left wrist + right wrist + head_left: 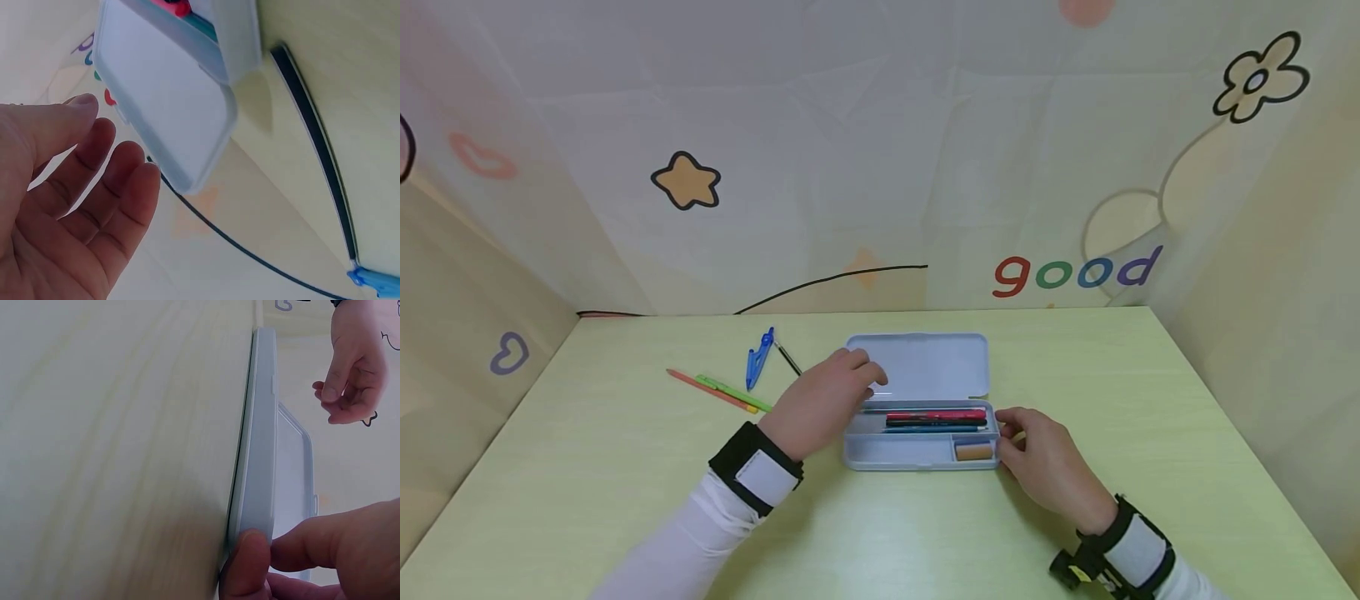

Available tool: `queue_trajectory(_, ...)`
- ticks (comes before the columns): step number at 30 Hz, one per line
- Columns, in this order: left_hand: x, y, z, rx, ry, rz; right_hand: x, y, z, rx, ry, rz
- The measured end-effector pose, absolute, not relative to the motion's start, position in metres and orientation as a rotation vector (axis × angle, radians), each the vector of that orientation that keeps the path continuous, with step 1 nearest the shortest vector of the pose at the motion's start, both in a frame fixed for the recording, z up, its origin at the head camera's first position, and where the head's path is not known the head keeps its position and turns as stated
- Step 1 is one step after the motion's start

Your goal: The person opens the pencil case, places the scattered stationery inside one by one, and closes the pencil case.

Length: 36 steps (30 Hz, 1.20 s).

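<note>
A pale blue pencil case point(898, 452) lies with its lid point(925, 362) flipped back on the table. Inside are a red pen point(936, 414), darker pens beside it and a tan eraser point(973, 452) in a small compartment. My right hand point(1048, 458) holds the case's right end, thumb at the front corner and a finger at the rim in the right wrist view. Above the case's left side hovers my left hand point(827, 400), fingers loosely bent, with nothing in the grasp; the left wrist view shows the palm and fingertips beside the lid point(169, 94).
Left of the case lie a blue compass point(760, 358), a slim black pen point(787, 358), a light green pen point(730, 392) and an orange pencil point(707, 389). A printed cloth point(850, 167) hangs behind the table and along its sides.
</note>
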State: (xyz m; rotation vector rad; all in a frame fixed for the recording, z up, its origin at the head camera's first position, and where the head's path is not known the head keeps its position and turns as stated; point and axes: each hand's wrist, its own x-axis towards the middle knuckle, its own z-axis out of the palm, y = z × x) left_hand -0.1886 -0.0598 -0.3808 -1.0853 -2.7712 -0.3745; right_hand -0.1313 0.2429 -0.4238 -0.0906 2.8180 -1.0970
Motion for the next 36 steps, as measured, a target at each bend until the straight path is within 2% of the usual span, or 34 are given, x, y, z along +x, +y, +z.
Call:
queue_trajectory(20, -0.201, -0.151, -0.386, -0.911, -2.738, -0.454, -0.130, 0.243, -0.424, -0.054, 2.804, -1.106)
queue_trajectory(36, -0.214, -0.220, -0.405, -0.775, -2.951, -0.274, -0.131, 0.243, -0.424, -0.066, 2.811, -1.107)
